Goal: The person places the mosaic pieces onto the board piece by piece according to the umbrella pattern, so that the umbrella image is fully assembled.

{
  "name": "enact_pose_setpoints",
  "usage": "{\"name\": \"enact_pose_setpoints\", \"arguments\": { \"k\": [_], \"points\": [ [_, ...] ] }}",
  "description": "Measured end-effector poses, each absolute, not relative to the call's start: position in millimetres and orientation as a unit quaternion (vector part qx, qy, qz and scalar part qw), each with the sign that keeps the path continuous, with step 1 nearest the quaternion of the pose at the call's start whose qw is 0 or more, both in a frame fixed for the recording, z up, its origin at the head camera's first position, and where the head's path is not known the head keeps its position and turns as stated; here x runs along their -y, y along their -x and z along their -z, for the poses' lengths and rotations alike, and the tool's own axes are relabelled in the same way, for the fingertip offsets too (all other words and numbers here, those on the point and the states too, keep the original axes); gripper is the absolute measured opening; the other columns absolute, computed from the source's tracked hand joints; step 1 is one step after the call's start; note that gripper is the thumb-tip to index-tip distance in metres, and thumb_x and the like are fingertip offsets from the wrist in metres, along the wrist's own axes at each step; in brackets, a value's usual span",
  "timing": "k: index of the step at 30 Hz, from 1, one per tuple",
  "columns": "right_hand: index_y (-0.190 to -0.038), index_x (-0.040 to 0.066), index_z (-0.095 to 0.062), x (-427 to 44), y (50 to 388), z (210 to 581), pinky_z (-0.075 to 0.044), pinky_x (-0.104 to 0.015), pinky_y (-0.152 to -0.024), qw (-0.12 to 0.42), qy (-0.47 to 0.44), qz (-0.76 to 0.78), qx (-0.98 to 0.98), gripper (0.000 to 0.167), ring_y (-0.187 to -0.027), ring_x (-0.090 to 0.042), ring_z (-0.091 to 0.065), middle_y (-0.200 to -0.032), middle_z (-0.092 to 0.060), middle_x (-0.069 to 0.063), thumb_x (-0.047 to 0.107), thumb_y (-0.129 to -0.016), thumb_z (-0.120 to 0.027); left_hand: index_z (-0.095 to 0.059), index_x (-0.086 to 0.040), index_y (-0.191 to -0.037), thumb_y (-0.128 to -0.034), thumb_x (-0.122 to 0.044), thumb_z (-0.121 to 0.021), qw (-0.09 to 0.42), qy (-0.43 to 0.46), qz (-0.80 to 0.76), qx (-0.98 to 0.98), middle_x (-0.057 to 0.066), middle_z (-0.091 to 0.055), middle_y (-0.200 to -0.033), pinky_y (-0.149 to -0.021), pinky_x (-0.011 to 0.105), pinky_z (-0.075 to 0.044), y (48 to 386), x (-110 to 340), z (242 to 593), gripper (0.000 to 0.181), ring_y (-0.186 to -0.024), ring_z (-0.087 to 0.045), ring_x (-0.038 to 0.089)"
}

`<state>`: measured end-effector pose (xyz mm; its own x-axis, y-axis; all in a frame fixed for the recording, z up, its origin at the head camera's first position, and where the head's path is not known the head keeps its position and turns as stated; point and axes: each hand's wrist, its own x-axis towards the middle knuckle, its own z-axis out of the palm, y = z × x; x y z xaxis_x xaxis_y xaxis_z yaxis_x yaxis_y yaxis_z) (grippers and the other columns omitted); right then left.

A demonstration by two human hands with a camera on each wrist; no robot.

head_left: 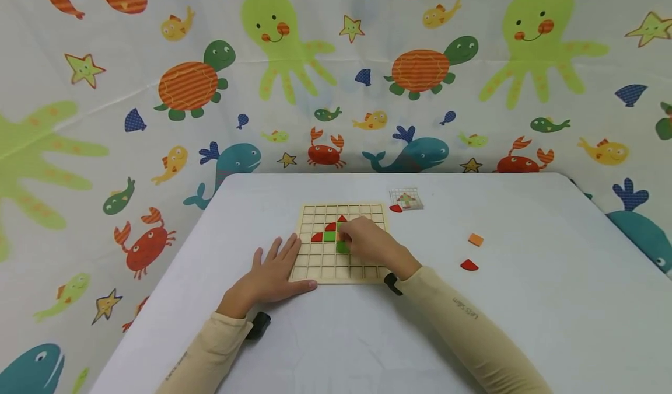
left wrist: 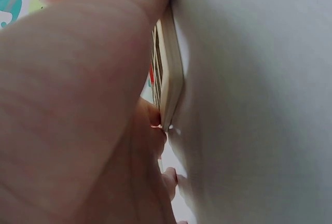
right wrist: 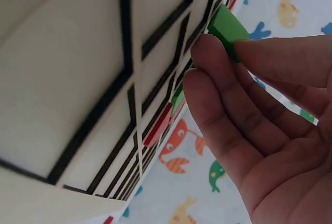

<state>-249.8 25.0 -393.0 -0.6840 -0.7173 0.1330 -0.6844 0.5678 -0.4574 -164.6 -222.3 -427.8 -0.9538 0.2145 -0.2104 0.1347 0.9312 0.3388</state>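
One green tile [right wrist: 229, 29] is pinched by the right hand [head_left: 371, 241] over the board [head_left: 321, 267], left hand [head_left: 269, 278] splayed alongside.

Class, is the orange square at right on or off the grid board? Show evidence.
Off: the orange square lies on the white table, apart from the grid board.

I'm at what looks like a play corner: white table [head_left: 525, 324], sea-creature cloth [head_left: 310, 26] behind, grid board [head_left: 315, 267]
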Motion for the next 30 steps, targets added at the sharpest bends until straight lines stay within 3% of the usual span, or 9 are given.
{"name": "enact_pose_setpoints", "arguments": {
  "k": [15, 22, 30],
  "points": [
    [-0.104, 0.003, -0.08, -22.2, 247.4, 395.6, -0.054, -0.037, -0.086, 0.045, 0.379, 0.22, -0.898, 0.017, -0.094, -0.022, -0.058, -0.098, -0.07, -0.007, -0.008, -0.094, -0.072, -0.019, 0.0, -0.17, -0.0932, -0.07, -0.068, 0.114, -0.093, -0.162, -0.976, 0.018, -0.013, -0.178, -0.119, 0.078, -0.002, 166.8, 222.5, 430.6, 0.114, -0.161, -0.005, 0.049],
    [-0.102, 0.002, -0.079, -20.7, 247.7, 398.6, -0.047, -0.035, -0.078, 0.063, 0.371, 0.196, -0.906, 0.008, -0.089, -0.022, -0.052, -0.092, -0.061, -0.004, -0.001, -0.095, -0.074, -0.02, 0.0, -0.17, -0.0939, -0.069, -0.068, 0.113, -0.096, -0.16, -0.976, 0.018, -0.013, -0.178, -0.119, 0.078, -0.003, 166.7, 223.1, 432.5, 0.113, -0.161, -0.006, 0.05],
    [-0.099, 0.002, -0.078, -23.5, 248.9, 396.7, -0.045, -0.035, -0.078, 0.074, 0.375, 0.211, -0.9, 0.005, -0.086, -0.021, -0.052, -0.087, -0.06, -0.003, 0.0, -0.095, -0.074, -0.019, 0.001, -0.17, -0.0941, -0.068, -0.068, 0.113, -0.099, -0.168, -0.974, 0.019, -0.013, -0.178, -0.119, 0.078, -0.002, 165.7, 222.6, 429.7, 0.113, -0.161, -0.005, 0.05]
  ]
}}
